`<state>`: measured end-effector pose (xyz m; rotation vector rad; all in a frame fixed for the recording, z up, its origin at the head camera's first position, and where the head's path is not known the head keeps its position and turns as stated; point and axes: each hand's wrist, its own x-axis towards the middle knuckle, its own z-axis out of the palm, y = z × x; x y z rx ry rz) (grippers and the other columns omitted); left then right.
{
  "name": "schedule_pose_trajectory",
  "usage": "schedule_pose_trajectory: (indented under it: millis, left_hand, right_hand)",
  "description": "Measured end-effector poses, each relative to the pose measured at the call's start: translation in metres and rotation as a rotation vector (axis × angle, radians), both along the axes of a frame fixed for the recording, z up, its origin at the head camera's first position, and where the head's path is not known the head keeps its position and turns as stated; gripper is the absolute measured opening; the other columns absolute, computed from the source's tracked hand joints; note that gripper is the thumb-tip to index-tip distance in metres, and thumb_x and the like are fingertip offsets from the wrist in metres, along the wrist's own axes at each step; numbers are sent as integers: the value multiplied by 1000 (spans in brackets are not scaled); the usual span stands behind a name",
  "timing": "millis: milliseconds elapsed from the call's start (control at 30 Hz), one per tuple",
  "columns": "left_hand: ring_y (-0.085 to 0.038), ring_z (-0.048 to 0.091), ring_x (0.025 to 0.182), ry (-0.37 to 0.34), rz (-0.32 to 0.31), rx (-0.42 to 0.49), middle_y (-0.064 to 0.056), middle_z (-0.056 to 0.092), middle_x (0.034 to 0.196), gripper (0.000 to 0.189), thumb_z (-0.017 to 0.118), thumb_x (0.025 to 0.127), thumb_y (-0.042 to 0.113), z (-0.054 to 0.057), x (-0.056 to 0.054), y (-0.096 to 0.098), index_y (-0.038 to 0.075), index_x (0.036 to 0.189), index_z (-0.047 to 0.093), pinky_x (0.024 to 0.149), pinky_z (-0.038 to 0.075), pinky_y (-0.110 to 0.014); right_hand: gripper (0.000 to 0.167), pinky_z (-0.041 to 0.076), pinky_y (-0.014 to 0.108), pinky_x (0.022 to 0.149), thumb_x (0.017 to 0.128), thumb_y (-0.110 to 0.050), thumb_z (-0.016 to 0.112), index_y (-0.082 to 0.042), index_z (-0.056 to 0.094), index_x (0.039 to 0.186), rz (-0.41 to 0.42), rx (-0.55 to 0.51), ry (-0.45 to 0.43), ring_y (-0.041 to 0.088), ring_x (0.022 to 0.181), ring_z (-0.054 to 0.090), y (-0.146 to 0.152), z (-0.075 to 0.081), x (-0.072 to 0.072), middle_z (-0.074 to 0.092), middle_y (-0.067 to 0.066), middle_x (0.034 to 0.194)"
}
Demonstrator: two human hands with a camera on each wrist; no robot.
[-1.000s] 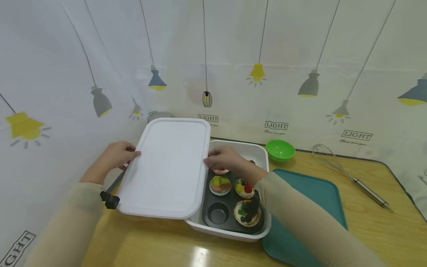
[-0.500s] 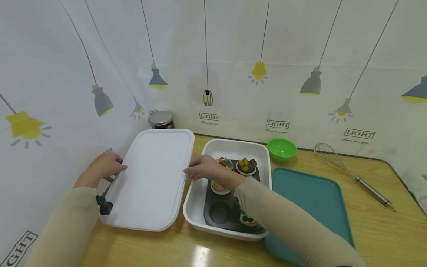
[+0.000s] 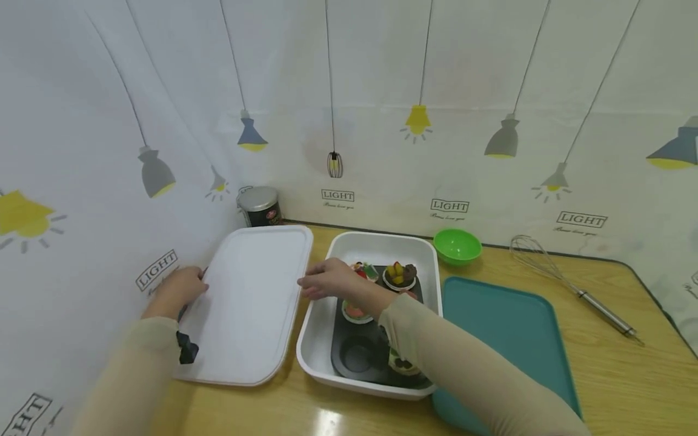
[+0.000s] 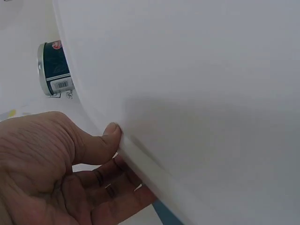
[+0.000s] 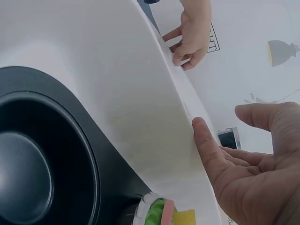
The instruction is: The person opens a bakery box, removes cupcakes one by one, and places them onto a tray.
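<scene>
Pinching the white lid [image 3: 248, 303] edge, left hand [image 3: 181, 289] with thumb on top

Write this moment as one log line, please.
left hand: pinches lid | right hand: thumb and fingers apart, near lid's edge | lid: left of bin | pan: in bin

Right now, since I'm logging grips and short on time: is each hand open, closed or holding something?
Left hand: holding the white lid by its edge.
Right hand: open, holding nothing.
</scene>
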<state>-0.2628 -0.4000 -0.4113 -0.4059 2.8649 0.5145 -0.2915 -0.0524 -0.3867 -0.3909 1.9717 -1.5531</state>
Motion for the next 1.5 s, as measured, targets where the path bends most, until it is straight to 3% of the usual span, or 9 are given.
schedule_pose_trajectory:
  millis: [167,333,500,767,933,1067,1267,1500]
  left_hand:
    - [-42,62,94,-17,55,-82,-31,63,102,28,53,93,7,-9,0,10,-14,109,62,83,51,-53]
    - [-36,62,83,21,77,-141,-26,63,88,22,51,92,7,-10,2,20,-12,96,63,76,51,-49]
    - [-35,62,77,34,80,-156,-24,62,83,23,52,92,8,-9,3,22,-12,94,63,68,51,-45]
    - [-32,60,71,39,92,-182,-21,60,76,24,56,92,13,-18,-2,19,-8,86,63,64,50,-45]
    - [-37,61,77,67,77,-207,-26,59,84,30,59,92,16,-15,-7,25,-13,99,60,67,51,-52]
    - [-48,57,93,154,44,-225,-36,53,102,48,60,93,24,-6,-14,39,-17,116,53,75,51,-59]
    - [-56,41,122,307,-79,-194,-40,39,133,70,59,96,37,10,-28,74,-14,140,42,95,41,-69]
    - [-54,38,127,371,-223,-170,-36,39,140,73,59,96,44,24,-37,107,-7,145,42,93,40,-71]
  right_hand:
    - [47,58,36,87,95,-16,71,9,58,132,-9,11,6,27,100,72,1,-2,-2,69,20,119]
    - [43,57,37,89,95,-20,71,4,62,130,1,26,51,27,103,70,4,-3,-2,70,12,113]
    - [39,56,39,90,94,-22,71,1,65,125,-2,35,88,27,104,69,7,-3,-1,70,9,109]
    - [38,53,42,96,95,-26,70,-4,67,125,-13,73,139,27,109,67,17,2,-3,70,7,113]
    - [38,53,43,96,96,-29,69,-5,67,125,-32,68,179,26,108,67,28,8,-5,70,6,117]
    - [40,53,45,97,97,-28,67,-4,65,129,-41,27,191,27,112,66,42,15,-5,68,9,122]
    - [41,50,51,100,95,-32,69,-10,66,130,-76,21,205,28,117,63,72,26,-6,68,11,124]
    - [42,47,55,100,96,-38,67,-13,65,130,-56,-28,242,34,125,57,108,32,2,67,8,126]
